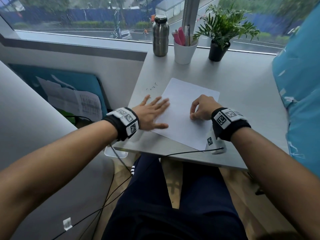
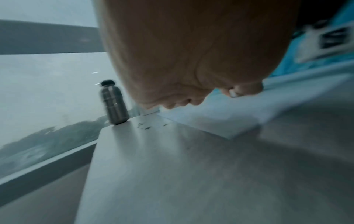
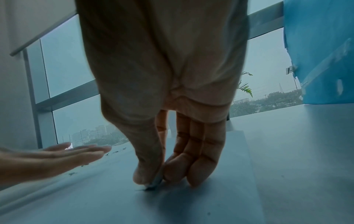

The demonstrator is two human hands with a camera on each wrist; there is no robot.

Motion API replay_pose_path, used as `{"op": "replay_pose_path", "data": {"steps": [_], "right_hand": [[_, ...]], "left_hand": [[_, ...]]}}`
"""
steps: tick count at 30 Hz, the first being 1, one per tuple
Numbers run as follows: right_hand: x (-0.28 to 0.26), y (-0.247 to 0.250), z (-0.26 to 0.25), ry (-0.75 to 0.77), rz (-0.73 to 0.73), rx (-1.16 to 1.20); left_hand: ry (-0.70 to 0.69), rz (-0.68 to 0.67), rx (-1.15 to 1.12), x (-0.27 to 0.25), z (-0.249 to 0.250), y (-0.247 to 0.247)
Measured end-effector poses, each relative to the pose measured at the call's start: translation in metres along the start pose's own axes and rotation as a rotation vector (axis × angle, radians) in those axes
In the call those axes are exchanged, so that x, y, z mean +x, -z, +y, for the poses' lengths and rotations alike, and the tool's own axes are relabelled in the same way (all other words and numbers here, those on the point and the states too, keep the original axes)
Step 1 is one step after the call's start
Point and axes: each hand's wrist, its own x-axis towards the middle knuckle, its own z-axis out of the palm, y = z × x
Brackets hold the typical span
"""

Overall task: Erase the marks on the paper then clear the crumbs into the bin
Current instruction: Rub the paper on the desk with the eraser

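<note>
- One paper (image 1: 187, 108) lay on the tabletop (image 1: 245, 94) with both hands on it; its long axis ran from the near edge, by the person, away towards the window, turned a little to the right.
- The left hand (image 1: 152, 113) lay flat, fingers straight and spread, over the paper's left edge, partly on the sheet and partly on the bare tabletop; it gripped nothing.
- The right hand (image 1: 201, 108) was over the middle of the paper, fingers curled down, thumb and fingertips pinching a small pale eraser (image 3: 154, 182).
- The eraser's lower tip touched the sheet, and it stood nearly upright between thumb and fingers; most of it was hidden by them.
- A small dark mark (image 3: 142, 189) showed on the paper right at the eraser's tip.
- Dark crumbs (image 1: 152, 86) lay scattered on the tabletop just beyond the left hand's fingertips, off the paper's far left corner; a few more lay beside that hand in the right wrist view.
- At the far edge of the tabletop stood a steel bottle (image 1: 160, 36), a white cup (image 1: 184, 51) of pens and a potted plant (image 1: 220, 38), well apart from the paper.
</note>
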Motion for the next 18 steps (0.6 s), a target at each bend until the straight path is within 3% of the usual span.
{"op": "replay_pose_path", "data": {"steps": [2, 3, 8, 10, 14, 18], "right_hand": [[0.001, 0.0, 0.001, 0.011, 0.0, -0.003], [0.001, 0.001, 0.001, 0.017, -0.001, -0.007], [0.0, 0.001, 0.0, 0.037, 0.001, -0.029], [0.0, 0.001, 0.0, 0.031, 0.002, -0.016], [-0.001, -0.001, 0.004, 0.023, 0.018, 0.027], [-0.003, 0.003, 0.012, 0.032, -0.024, 0.105]], "left_hand": [[-0.157, -0.028, 0.048, -0.012, 0.007, -0.014], [-0.171, -0.053, 0.041, -0.017, 0.007, -0.021], [0.143, -0.066, -0.018, -0.025, -0.02, -0.02], [0.196, -0.031, -0.021, -0.024, -0.022, -0.012], [0.014, 0.036, -0.05, -0.023, -0.01, -0.01], [-0.058, -0.077, -0.045, -0.025, -0.006, -0.024]]}}
